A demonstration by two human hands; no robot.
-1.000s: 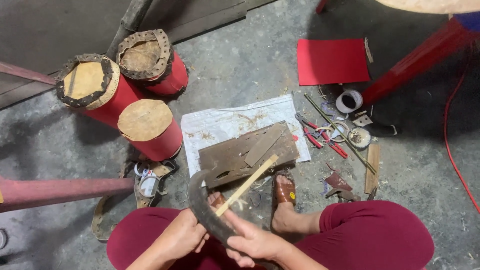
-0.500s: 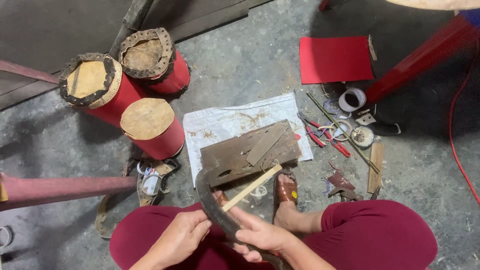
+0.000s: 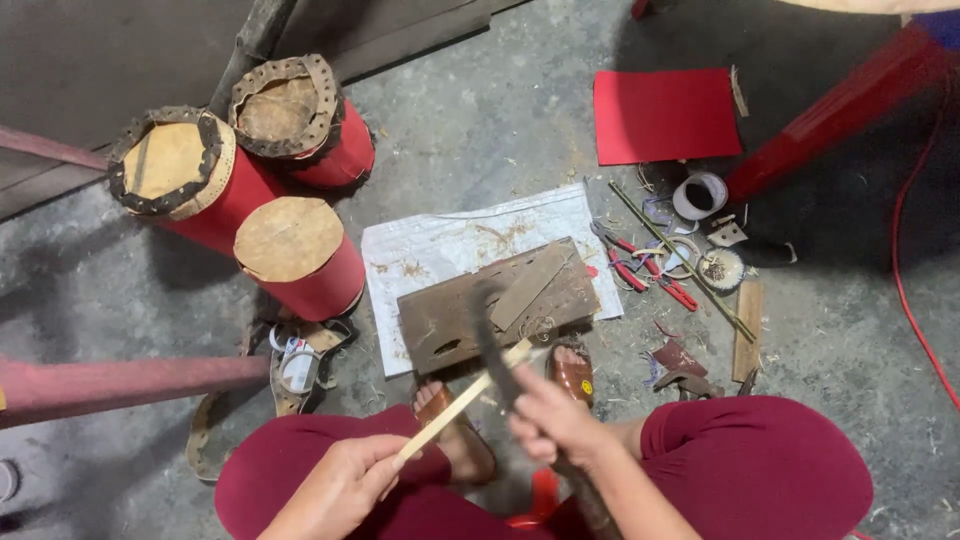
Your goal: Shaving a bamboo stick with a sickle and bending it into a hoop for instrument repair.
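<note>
My left hand grips the near end of a thin pale bamboo strip, which slants up and right toward a dark wooden board. My right hand is closed on the handle of a dark long-bladed knife. Its blurred blade points away from me and crosses the strip near its far end. The board lies on a white woven sheet on the concrete floor. Both my feet in brown sandals rest just below the board, between my knees in maroon trousers.
Three red drums with hide tops stand at the upper left. A red sheet, a tape roll, red-handled pliers and wood scraps lie to the right. A red table leg and a red pole flank me.
The knife has swung from lying curved across my lap to pointing away over the strip, blurred with motion. My left hand has slid down the strip toward me.
</note>
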